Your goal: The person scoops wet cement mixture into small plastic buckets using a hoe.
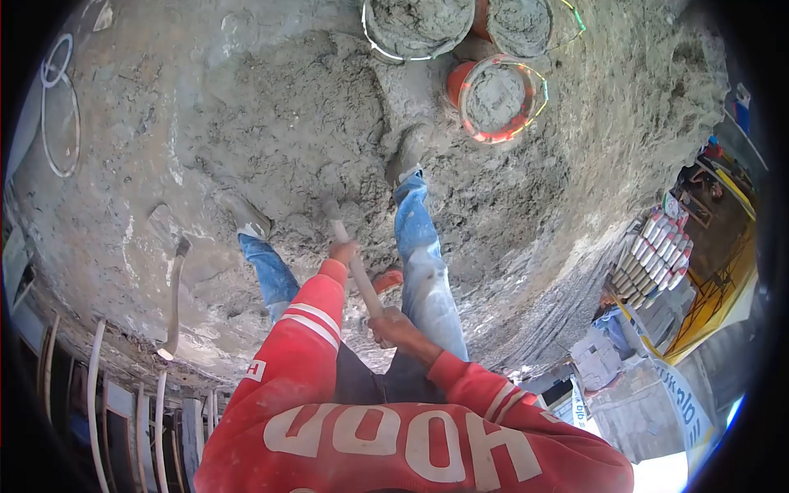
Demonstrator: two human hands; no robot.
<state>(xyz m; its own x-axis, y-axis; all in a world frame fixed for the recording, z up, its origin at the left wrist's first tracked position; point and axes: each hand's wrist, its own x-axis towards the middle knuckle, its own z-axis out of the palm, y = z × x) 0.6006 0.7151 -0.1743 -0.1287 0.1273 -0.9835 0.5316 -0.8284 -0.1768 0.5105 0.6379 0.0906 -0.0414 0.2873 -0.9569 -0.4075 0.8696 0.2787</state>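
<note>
Both my hands grip a pale wooden handle (360,275) that slants down into wet grey mortar (288,123) between my legs. My left hand (343,251) is wrapped round its lower part. Farther up, close to the near end, my right hand (393,329) is closed on the same handle. The tool's head is sunk in or coated with mortar, so its kind does not show. An orange object (388,279), partly hidden, lies behind the handle by my right leg.
Ahead stand a large bucket (419,29), a second bucket (519,25) and an orange bucket (495,97), all holding mortar. Another long-handled tool (175,296) lies at left, near a looped hose (59,107). Stacked bundles (662,255) are at right. Upright poles (97,403) line the lower left.
</note>
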